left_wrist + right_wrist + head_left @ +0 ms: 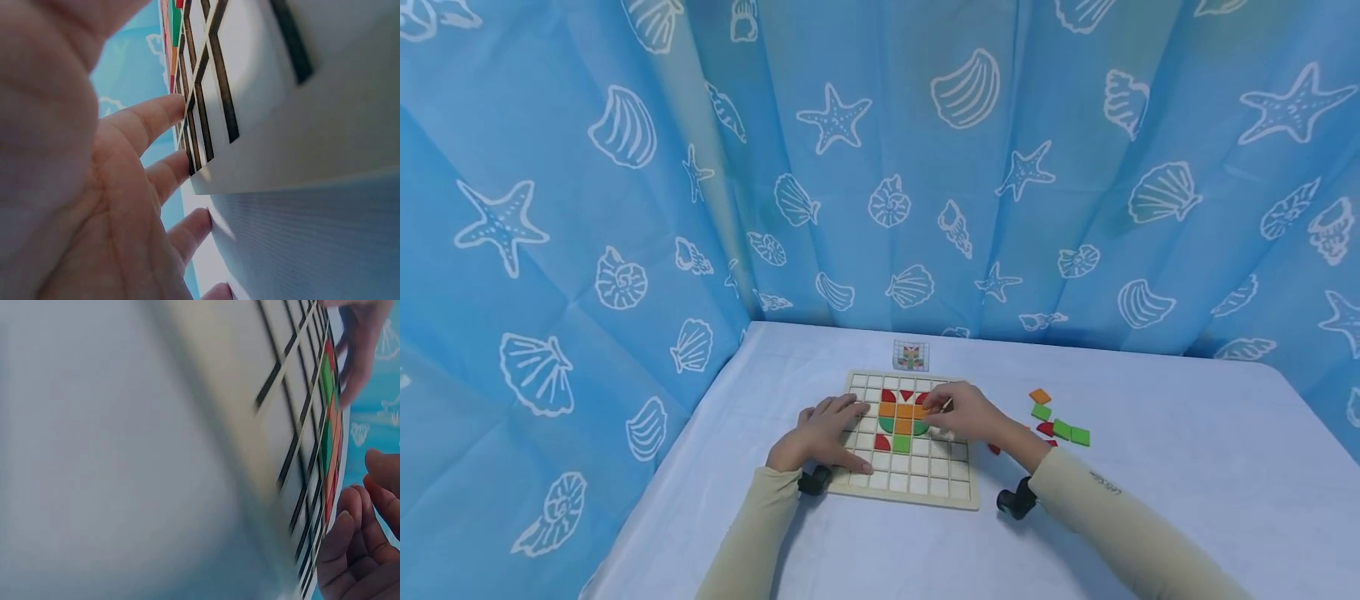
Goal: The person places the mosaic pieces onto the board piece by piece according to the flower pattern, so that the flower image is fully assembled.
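A square wooden grid board (917, 499) lies on the white table. Red, orange and green tiles form a pattern on it, including a green square tile (901, 444) and a red quarter-circle tile (882, 442). My left hand (823, 433) rests at the board's left side, fingers spread, with some fingertips at its edge in the left wrist view. Over the pattern's right side, my right hand (962, 410) has bent fingers and its fingertips right at an orange tile (918, 412). I cannot tell whether they pinch it.
Loose tiles lie right of the board: an orange tile (1040, 396), several green ones such as a green square (1080, 436), and red ones partly behind the right forearm. A small pattern card (911, 356) lies beyond the board. A blue shell-print curtain (887, 275) hangs behind the table.
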The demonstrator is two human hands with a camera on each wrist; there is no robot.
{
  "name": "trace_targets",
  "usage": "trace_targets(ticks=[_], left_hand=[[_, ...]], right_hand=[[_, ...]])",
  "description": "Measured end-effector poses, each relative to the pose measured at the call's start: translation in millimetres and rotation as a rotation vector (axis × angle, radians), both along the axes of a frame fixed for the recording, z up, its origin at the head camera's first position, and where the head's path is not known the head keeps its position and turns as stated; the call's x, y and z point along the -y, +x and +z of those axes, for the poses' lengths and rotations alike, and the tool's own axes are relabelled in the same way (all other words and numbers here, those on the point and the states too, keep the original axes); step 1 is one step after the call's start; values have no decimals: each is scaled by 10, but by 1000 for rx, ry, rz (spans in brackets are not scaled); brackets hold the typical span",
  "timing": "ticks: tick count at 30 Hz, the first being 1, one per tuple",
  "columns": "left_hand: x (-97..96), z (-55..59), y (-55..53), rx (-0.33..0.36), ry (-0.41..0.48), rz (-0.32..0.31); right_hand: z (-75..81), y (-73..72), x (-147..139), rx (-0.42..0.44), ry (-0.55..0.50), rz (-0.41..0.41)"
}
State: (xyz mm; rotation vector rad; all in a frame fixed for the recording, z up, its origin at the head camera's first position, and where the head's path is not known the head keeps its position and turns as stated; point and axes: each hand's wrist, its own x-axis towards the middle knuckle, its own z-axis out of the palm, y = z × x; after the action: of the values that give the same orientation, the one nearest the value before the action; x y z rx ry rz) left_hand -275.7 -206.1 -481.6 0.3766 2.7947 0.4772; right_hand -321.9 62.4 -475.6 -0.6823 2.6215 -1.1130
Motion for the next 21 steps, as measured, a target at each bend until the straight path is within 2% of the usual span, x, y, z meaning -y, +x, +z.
trace_targets(ticks=[5,15,19,21], left_hand=[[11,38,5,-5,20,-13],[-9,-25,-5,7,16,1],[-6,-34,-6,3,13,1],[-2,-36,-1,7,14,-1]], right_hand=[[-13,-71,-280,6,25,-72],[56,-60,-792,42,123,-133],[29,-9,-906,56,130,-170],[9,42,-916,33,144,-166]])
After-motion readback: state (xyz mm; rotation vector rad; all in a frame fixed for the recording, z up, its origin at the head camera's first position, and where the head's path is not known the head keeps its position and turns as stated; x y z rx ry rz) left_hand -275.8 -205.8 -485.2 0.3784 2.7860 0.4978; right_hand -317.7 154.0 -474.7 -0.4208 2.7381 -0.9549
